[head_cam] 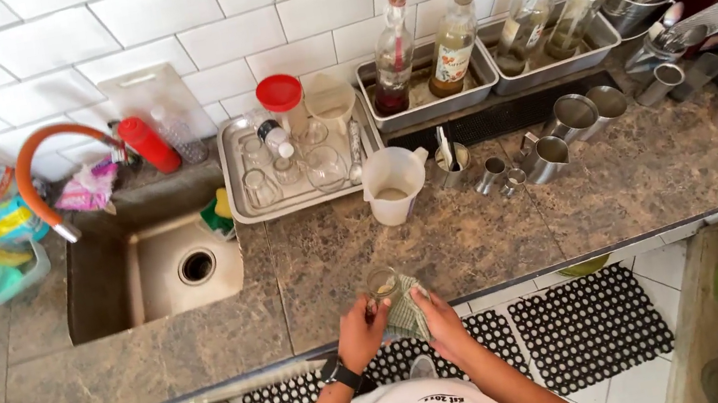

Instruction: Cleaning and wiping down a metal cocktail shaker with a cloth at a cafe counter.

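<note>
Left hand [360,331], w/ black wristwatch: fingers closed round small clear glass [382,284], held over near edge of stone counter [501,226]. Right hand [439,320]: gripping green checked cloth [408,313], pressed against glass's right side; glass sits btwn both hands. Far of glass: white plastic jug [394,185], metal tray [241,214] w/ glassware. Sink [158,276] far left.

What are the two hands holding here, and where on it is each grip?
The left hand grips a small clear glass by its side. The right hand holds a green cloth bunched against the glass's lower part.
</note>
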